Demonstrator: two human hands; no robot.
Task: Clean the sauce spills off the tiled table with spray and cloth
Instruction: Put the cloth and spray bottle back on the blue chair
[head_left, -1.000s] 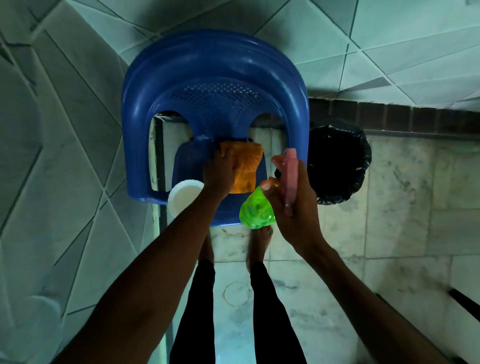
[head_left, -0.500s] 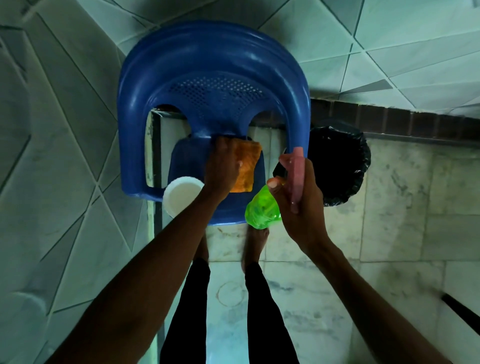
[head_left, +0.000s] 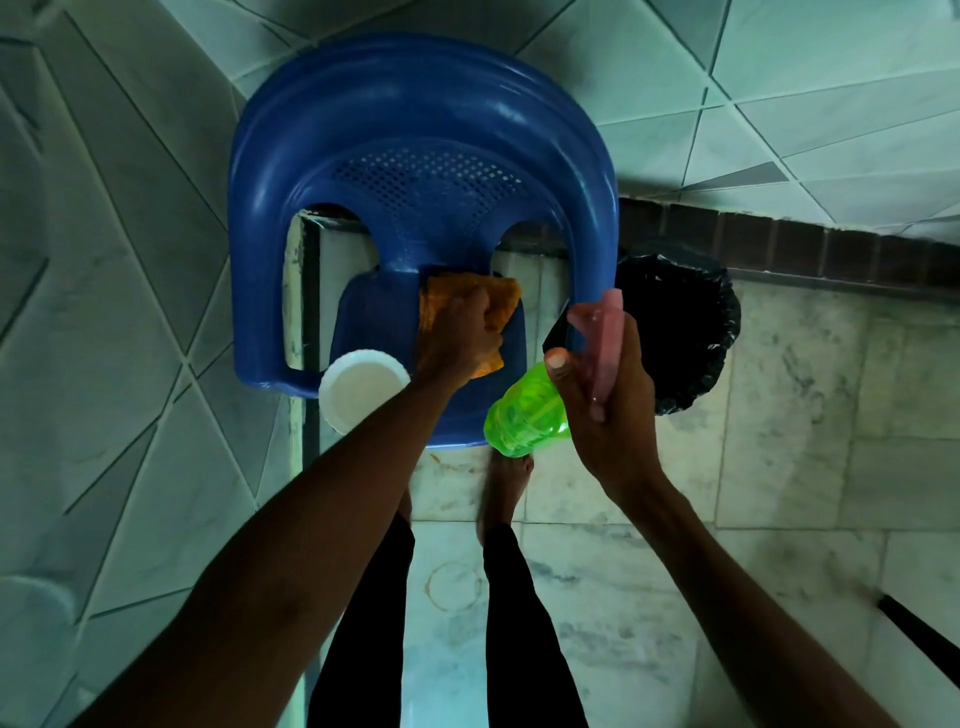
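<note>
Since a second ago the left hand (head_left: 457, 332) has slid rightward onto the orange cloth (head_left: 501, 296) and now covers its middle, with the fingers curled into the fabric to hold it down on the seat of the blue plastic chair (head_left: 415, 104). That chair fills the upper middle of the view and stands on a pale marbled floor (head_left: 779, 493). Just right of it sits a bin lined with a black bag (head_left: 685, 322). A round white bowl (head_left: 358, 384) shows at the seat's front left corner. The spray bottle (head_left: 519, 415) — translucent bright green body, pink trigger head — tilts over the seat's front right corner. The right hand (head_left: 613, 426) is wrapped round its neck, thumb up beside the trigger. The cloth is rumpled, its corners poking out past the knuckles.
</note>
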